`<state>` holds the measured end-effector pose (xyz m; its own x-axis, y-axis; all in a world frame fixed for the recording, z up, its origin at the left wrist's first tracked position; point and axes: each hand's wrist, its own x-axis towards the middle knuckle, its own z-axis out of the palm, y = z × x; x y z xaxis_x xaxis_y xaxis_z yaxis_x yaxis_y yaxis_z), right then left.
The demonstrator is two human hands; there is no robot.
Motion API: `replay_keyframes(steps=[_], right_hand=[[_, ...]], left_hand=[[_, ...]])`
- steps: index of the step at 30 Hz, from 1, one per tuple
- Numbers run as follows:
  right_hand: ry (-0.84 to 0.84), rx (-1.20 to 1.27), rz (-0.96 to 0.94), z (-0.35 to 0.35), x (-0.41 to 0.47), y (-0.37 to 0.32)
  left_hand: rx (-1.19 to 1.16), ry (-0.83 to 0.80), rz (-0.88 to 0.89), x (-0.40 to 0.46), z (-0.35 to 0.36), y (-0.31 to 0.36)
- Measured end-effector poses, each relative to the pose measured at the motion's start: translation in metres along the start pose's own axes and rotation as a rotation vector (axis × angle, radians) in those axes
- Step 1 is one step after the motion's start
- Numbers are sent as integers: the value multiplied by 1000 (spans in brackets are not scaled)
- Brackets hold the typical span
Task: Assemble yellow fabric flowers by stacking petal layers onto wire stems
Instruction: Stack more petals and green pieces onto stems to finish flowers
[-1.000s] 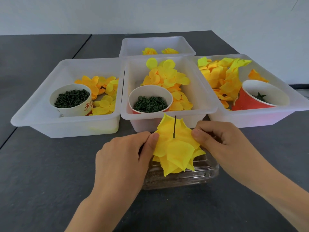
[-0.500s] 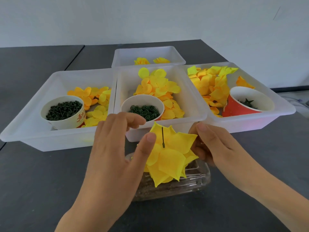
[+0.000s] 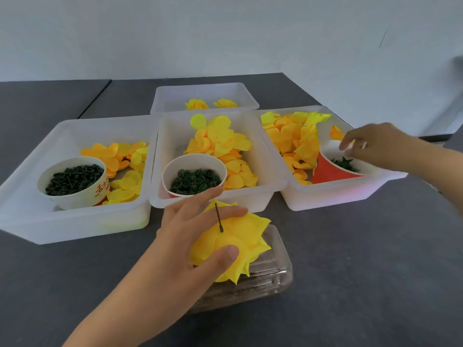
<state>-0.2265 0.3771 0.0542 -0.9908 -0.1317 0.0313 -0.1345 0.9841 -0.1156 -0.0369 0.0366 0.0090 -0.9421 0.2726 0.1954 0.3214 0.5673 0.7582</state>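
I have the half-built yellow flower (image 3: 233, 244) in my left hand (image 3: 190, 236), thumb pressed on its near petals and fingers spread over the far ones, grasping it above the clear plastic tray (image 3: 270, 276) near the front edge of the dark table (image 3: 363, 259). The wire stem (image 3: 218, 217) pokes up through the middle of the stacked petal layers, its tip bare.

My right hand (image 3: 368, 146) is out over the red paper cup (image 3: 333, 169) that sits tilted in the right bin (image 3: 335, 194), fingers curled down at the cup's rim above the dark green star-shaped pieces (image 3: 344, 163). The hand is blurred, so I cannot tell whether it has one pinched yet.

By my reading the petal stack is done and I am on the green piece that goes over it. The next move calls for pinching a single piece out of the cup, bringing it back over the flower, and lining its centre hole with the stem tip while the left hand keeps the layers from sliding off.
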Motion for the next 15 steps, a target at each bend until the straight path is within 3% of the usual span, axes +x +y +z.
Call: replay_keyframes(steps=[2, 4, 11, 15], right_hand=[[-187, -130, -48, 16, 16, 8], [-251, -171, -52, 31, 25, 12], [-230, -135, -90, 49, 46, 21], [-175, -236, -100, 44, 48, 23]], left_hand=[[14, -12, 12, 0, 1, -1], [23, -15, 23, -1, 0, -2], [14, -31, 38, -1, 0, -7], [-34, -31, 40, -2, 0, -7]])
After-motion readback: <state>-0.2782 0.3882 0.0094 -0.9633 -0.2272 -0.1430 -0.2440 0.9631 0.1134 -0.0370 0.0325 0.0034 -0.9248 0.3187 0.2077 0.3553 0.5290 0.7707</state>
